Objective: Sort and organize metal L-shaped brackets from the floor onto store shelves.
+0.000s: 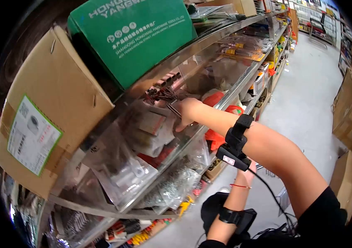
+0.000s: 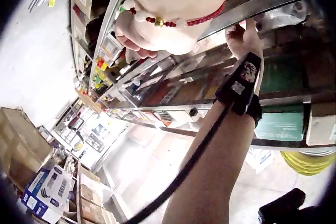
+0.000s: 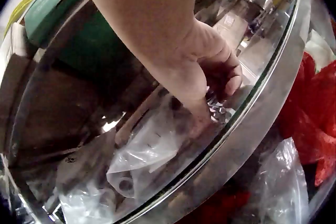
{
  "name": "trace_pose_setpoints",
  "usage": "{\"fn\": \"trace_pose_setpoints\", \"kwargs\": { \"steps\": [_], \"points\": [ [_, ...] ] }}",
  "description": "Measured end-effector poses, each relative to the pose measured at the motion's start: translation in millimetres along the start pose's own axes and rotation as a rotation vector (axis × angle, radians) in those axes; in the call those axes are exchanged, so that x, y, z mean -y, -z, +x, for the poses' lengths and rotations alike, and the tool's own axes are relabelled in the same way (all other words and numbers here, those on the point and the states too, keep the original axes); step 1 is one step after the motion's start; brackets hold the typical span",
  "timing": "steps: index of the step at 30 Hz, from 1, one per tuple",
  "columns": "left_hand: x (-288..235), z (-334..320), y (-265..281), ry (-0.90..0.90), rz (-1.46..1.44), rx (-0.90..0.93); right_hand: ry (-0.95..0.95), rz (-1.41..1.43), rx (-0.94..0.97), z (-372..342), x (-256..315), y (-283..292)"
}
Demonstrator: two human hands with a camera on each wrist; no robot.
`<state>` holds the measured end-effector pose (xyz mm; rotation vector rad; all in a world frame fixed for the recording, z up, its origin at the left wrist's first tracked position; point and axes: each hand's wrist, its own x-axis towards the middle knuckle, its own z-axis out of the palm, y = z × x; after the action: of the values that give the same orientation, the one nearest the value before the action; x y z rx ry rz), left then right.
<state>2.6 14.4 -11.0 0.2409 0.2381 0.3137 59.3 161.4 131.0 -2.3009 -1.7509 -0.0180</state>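
Fingers of the right hand (image 1: 188,110) are curled round slim metal pieces (image 1: 174,109), which are grasped inside a glass-fronted shelf (image 1: 225,97). Small shiny parts are also shown at the fingertips in the right wrist view; their exact form cannot be told. Left hand (image 2: 137,39) is held low, outside the shelf, fingers loosely bent, nothing seen in them; it is partly hidden by the wrist camera (image 1: 230,155) in the head view. Its wrist is ringed by a bracelet (image 2: 167,23) of red, white and gold beads.

Just beside the grasped pieces, a dark, tangled metal bundle (image 1: 163,95) is noted. Toward the near end, clear plastic bags (image 1: 128,175) are heaped, crinkled and glossy, one with a ring shape showing through. The front edge is crossed by the right forearm, a thin glass lip (image 3: 251,100) being left between the shelf contents and the aisle. Below it, a red bag (image 1: 214,139), thin and crumpled, is lodged.

The level above is occupied by a green carton (image 1: 132,39), smooth and printed in white, and a brown carton (image 1: 66,89), stapled and labelled. Beyond, a pale, smooth floor (image 1: 294,91) is bordered by worn cardboard boxes (image 1: 349,111).
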Motion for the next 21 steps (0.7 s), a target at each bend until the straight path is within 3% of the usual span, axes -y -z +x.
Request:
{"fn": "trace_pose_setpoints", "kwargs": {
  "steps": [1, 4, 8, 12, 18, 21],
  "points": [
    [0.1, -1.8, -0.7, -0.015, 0.03, -0.033, 0.001, -0.021, 0.065, 8.5, 0.2, 0.2],
    [1.6, -6.2, -5.2, -0.024, 0.066, -0.073, -0.248, -0.032, 0.241, -0.4, 16.5, 24.7],
    [2.4, -10.6, -8.7, -0.018, 0.094, -0.098, -0.247, -0.144, 0.17, 0.5, 27.3, 19.5],
    [1.8, -15.0, -9.0, -0.021, 0.102, -0.111, -0.184, -0.195, 0.28, 5.3, 31.0, 13.7],
    [1.9, -12.6, -10.3, -0.042, 0.188, -0.059, -0.022, -0.29, 0.24, -2.1, 20.4, 16.6],
    [-0.3, -17.7, -14.9, -0.036, 0.153, -0.053, -0.104, -0.282, 0.248, 1.7, 16.4, 9.2]
  ]
}}
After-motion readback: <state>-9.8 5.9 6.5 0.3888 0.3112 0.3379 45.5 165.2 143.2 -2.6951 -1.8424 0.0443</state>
